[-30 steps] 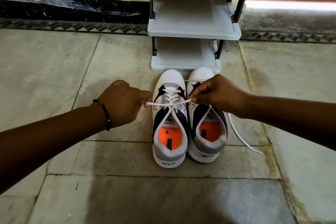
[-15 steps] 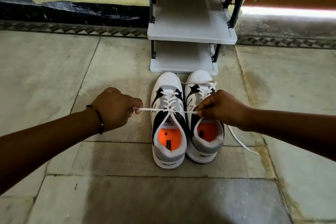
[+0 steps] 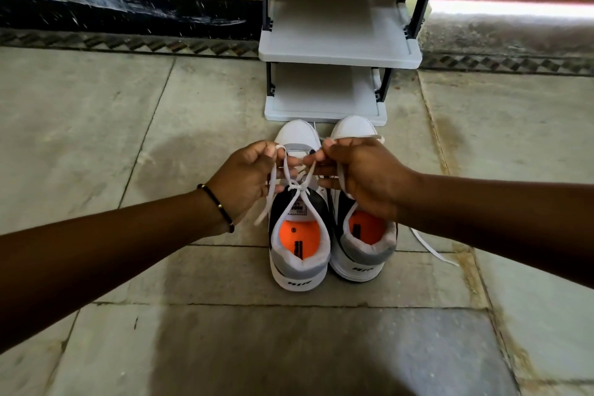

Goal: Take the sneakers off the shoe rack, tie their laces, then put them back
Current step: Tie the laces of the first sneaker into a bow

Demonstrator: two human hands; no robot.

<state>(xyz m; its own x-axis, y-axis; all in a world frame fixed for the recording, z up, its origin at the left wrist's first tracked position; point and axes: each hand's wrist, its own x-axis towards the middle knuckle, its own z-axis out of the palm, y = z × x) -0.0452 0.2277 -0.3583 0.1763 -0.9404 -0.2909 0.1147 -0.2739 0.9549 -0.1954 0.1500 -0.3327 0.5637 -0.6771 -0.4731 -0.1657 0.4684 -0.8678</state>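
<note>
We see our left hand [image 3: 247, 177] with fingers curled, pinching a loop of the white flat lace [image 3: 291, 185] of the left white, black and grey sneaker with an orange insole [image 3: 300, 228]. Our right hand [image 3: 360, 175] pinches the lace's other strand, fingers bent. Both sneakers stand side by side on the stone floor [image 3: 96, 138], toes near the grey plastic shoe rack [image 3: 337, 51]; the right sneaker [image 3: 363, 244] has a loose lace trailing on the floor.
</note>
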